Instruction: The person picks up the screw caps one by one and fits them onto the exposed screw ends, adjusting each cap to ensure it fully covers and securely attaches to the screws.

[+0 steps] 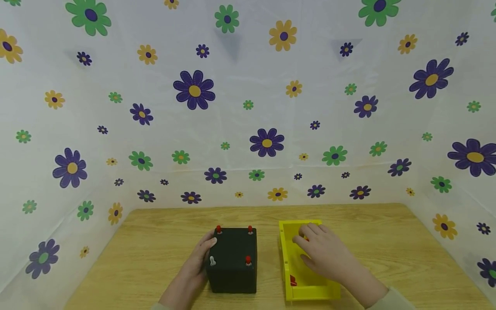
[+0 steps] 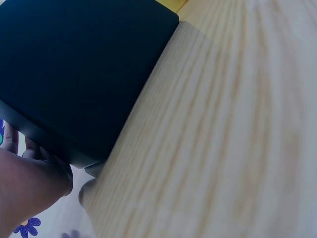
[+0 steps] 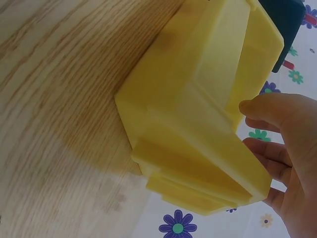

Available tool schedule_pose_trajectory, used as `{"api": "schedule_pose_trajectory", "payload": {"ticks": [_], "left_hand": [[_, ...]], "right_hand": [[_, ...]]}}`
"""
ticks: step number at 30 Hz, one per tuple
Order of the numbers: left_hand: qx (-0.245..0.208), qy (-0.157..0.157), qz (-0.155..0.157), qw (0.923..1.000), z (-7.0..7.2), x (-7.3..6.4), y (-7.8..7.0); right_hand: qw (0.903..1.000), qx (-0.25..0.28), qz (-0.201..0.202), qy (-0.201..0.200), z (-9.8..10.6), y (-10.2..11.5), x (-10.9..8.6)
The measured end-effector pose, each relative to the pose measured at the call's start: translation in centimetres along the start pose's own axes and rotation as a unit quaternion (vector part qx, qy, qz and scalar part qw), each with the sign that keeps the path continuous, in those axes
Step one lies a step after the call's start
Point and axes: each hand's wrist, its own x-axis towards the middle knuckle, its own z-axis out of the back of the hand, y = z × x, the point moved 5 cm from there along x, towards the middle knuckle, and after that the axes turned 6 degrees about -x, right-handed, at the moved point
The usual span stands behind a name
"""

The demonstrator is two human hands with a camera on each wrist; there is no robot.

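A black box [image 1: 234, 247] stands on the table with small red-topped metal posts [image 1: 248, 260] at three of its top corners. At the near left corner is a bare silvery post [image 1: 212, 260]. My left hand [image 1: 197, 260] holds the box's left side, its thumb over the top edge and its fingers partly hidden behind. Over the yellow bin [image 1: 311, 293], my right hand [image 1: 325, 252] reaches in with bent, spread fingers. A bit of red [image 1: 306, 238] shows by its fingertips; whether they touch it I cannot tell. Another red piece [image 1: 293, 280] lies at the bin's near left.
The wooden table [image 1: 162, 241] extends around the box and the bin. A white flowered sheet [image 1: 248, 116] rises at the back and both sides. A narrow strip of table separates box and bin.
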Motion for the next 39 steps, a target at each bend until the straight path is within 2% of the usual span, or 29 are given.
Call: {"api": "schedule_pose_trajectory", "payload": {"ticks": [9,19,31,34,39], "left_hand": [[0.015,-0.023,0.001,0.9996,0.0,-0.1,0.0],[0.024,-0.018,0.003,0.9996,0.0,-0.1,-0.1],[0.004,-0.01,-0.005,0.9999,0.0,0.0,-0.1],[0.017,-0.012,0.001,0.9998,0.1,-0.1,-0.1],[0.029,-0.012,0.008,0.9995,0.0,-0.1,-0.1]], "right_hand": [[0.9999,0.001,-0.002,0.013,-0.4,0.2,-0.1],[0.9997,0.009,0.001,0.022,-1.0,0.7,-0.5],[0.9966,0.044,0.0,0.069,-1.2,1.4,-0.6],[0.9966,0.047,0.0,0.068,-1.4,1.5,-0.7],[0.9983,0.038,0.019,0.041,-1.7,1.8,-0.9]]}}
